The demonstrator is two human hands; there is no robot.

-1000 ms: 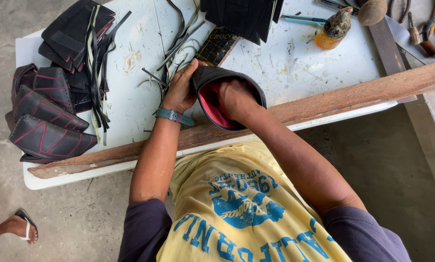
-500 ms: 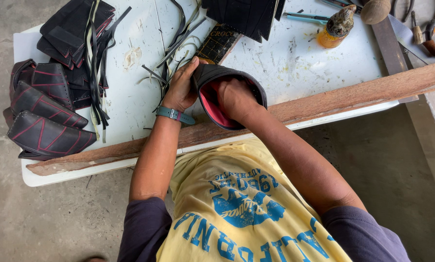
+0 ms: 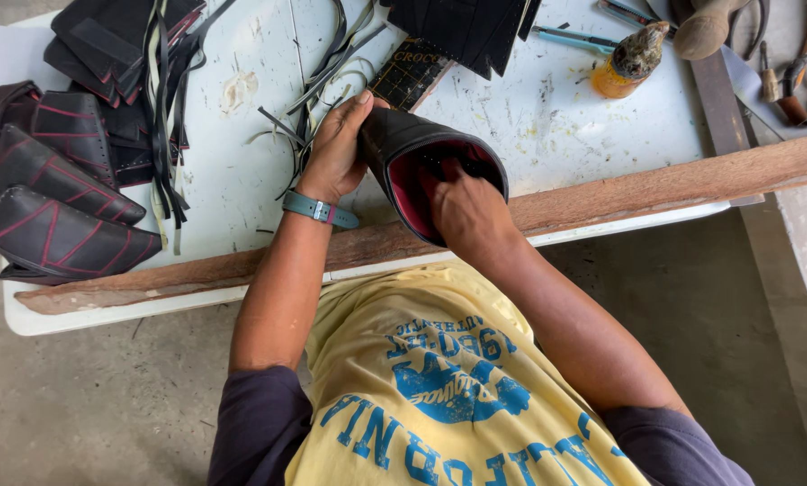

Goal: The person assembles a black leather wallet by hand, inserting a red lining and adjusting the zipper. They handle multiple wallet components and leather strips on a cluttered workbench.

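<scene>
A black leather pouch (image 3: 403,135) with a red lining is held open over the near edge of the white table (image 3: 242,193). My left hand (image 3: 336,148) grips its left side, thumb on the outer leather; a teal band sits on that wrist. My right hand (image 3: 466,211) reaches into the pouch's open mouth, with the fingertips hidden inside against the red lining.
Finished black pieces with red stitching (image 3: 57,202) are stacked at the table's left. Loose black and pale strips (image 3: 165,117) lie beside them. More black leather (image 3: 466,31), an orange bottle (image 3: 624,67) and hand tools (image 3: 781,76) sit at the back right. A wooden beam (image 3: 655,189) runs along the front edge.
The view has shifted slightly. Both hands stay on the pouch, the right hand working a little deeper inside it. A foot at the lower left has left the view.
</scene>
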